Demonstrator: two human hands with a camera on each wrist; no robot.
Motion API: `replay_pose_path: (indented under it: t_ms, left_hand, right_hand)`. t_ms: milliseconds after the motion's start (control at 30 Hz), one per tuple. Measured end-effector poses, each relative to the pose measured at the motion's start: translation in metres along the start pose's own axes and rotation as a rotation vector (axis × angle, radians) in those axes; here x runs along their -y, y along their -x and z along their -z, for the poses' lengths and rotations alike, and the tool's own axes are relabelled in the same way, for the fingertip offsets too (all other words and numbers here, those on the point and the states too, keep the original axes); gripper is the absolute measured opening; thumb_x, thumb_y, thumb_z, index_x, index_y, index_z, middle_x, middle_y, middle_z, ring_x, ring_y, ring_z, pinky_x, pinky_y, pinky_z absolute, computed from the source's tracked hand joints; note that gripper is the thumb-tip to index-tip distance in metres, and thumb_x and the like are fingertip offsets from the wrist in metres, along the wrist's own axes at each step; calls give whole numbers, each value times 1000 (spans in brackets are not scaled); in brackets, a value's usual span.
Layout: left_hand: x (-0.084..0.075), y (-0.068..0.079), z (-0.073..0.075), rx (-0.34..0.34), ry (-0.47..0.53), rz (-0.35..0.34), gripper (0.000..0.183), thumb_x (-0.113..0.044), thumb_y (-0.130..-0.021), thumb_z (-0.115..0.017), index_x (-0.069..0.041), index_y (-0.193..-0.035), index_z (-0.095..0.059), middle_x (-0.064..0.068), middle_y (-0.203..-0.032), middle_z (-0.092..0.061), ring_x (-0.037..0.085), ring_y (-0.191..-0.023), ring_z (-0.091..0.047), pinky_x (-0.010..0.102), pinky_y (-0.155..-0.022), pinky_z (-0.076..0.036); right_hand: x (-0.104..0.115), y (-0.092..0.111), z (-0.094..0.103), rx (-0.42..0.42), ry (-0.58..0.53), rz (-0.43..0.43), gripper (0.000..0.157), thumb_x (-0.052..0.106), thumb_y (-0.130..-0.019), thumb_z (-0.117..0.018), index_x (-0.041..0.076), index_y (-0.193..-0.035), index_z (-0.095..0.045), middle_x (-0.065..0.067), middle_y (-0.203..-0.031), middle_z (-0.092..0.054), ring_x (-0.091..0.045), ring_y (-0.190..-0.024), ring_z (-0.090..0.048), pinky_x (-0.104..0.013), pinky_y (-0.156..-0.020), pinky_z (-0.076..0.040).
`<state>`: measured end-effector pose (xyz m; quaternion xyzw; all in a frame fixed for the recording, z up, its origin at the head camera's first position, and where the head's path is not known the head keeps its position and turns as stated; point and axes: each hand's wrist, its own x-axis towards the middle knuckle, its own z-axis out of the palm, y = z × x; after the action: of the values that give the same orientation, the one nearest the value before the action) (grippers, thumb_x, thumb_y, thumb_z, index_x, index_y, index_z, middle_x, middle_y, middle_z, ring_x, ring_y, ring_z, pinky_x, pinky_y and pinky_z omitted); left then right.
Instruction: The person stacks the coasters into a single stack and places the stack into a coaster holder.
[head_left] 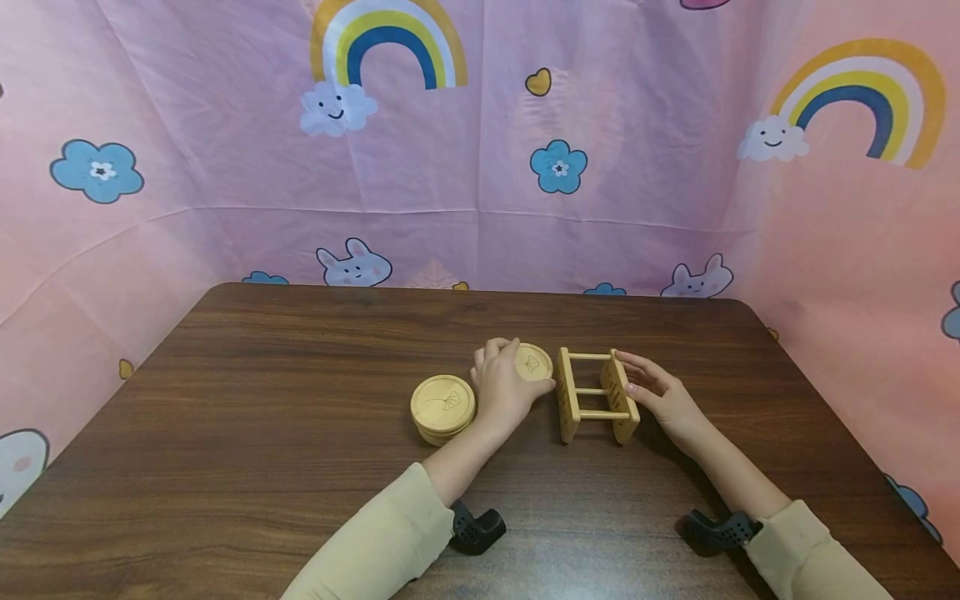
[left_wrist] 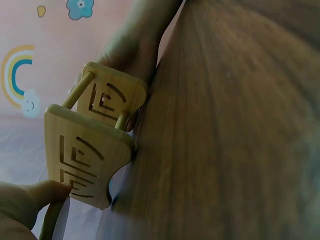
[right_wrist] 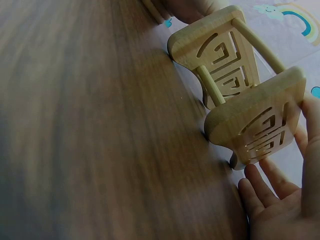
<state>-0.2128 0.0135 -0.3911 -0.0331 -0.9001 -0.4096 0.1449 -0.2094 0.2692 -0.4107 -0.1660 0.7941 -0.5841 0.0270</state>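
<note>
On my head feed, the left hand pinches a round coaster between the coaster stack and wooden rack. My right-wrist feed better shows the slotted side panel, the right hand spread against it.

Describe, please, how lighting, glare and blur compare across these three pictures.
Head view: bright and fairly sharp, with a soft sheen on the tabletop at bottom middle; left wrist view: dimmer, the wood grain blurred and a pale haze at the right edge, though the wooden rack shows its cut-outs clearly; right wrist view: also dim, grain smeared at left, rack clearer.
</note>
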Motion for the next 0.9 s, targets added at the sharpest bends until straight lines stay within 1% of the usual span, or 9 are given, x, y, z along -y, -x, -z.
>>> replay_pose_path:
  t_ms: [167, 367, 467, 633, 900]
  left_hand:
    - [-3, -2, 5, 3, 37, 0, 83, -31, -64, -89, 1, -133, -54, 10, -124, -50, 29, -115, -39, 46, -94, -32]
    - [-6, -3, 11, -4, 50, -38, 83, -30, -62, -89, 1, -131, -56, 10, -123, -51, 29, -115, -40, 45, -95, -32]
    - [-8, -4, 14, -3, 58, -43, 83, -29, -62, -90, 2, -131, -56, 10, -123, -52, 29, -115, -40, 46, -95, -31]
    - [-9, -6, 18, 14, 74, -44, 83, -28, -63, -89, 1, -133, -55, 8, -125, -51, 28, -117, -39, 46, -97, -30]
    - [-15, -7, 26, 32, 69, -88, 81, -29, -63, -89, -1, -131, -57, 6, -124, -52, 27, -119, -39, 45, -98, -30]
  right_hand:
    - [1, 0, 0, -3, 3, -9, 50, 14, -98, -56, 6, -144, -41, -20, -143, -39, -37, -130, -35, -59, -102, -27]
    - [0, 0, 1, -3, -2, -4, 49, 14, -98, -56, 6, -144, -41, -21, -143, -39, -38, -130, -35, -59, -102, -26]
    - [0, 0, 1, -1, -14, -3, 49, 13, -98, -55, 5, -144, -41, -21, -144, -39, -37, -130, -35, -58, -103, -25]
    - [0, 0, 0, -1, -20, -6, 49, 13, -98, -55, 5, -144, -41, -21, -144, -38, -36, -130, -35, -58, -103, -24]
    - [-1, 0, 0, 2, -22, -8, 49, 14, -98, -55, 4, -144, -40, -21, -144, -38, -38, -131, -34, -58, -103, -24]
